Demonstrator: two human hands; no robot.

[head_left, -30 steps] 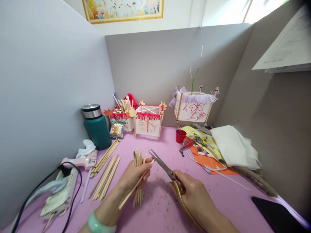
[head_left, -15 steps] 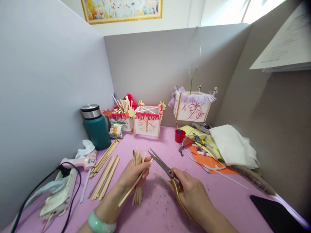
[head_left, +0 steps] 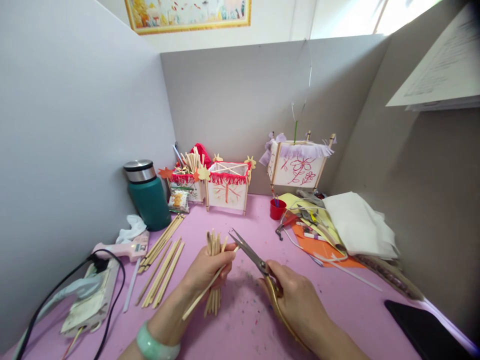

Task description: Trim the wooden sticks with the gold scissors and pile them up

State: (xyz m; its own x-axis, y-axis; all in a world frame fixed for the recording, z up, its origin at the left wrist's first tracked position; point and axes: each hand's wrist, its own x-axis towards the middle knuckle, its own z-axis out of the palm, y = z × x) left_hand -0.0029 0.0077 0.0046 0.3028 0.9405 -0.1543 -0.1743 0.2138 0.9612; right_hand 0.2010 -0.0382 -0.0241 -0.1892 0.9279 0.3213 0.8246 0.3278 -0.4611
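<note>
My left hand [head_left: 206, 270] is closed round a bundle of thin bamboo sticks [head_left: 214, 245] held upright, and one longer stick [head_left: 198, 300] slants out between its fingers. My right hand [head_left: 296, 300] grips the gold handles of a pair of scissors [head_left: 250, 256]. The blades point up and left, and their tips touch the end of the slanted stick beside my left fingertips.
Loose sticks [head_left: 163, 265], a pink glue gun [head_left: 120, 248] and a power strip [head_left: 92, 300] lie at the left. A teal flask [head_left: 148, 192] and paper lanterns [head_left: 228, 185] [head_left: 296, 162] stand at the back. Papers, wire and pliers [head_left: 322, 225] are piled at the right; a dark tablet [head_left: 427, 330] lies at the corner.
Both hands keep their grip and have hardly shifted. The view has dipped and swung slightly.
</note>
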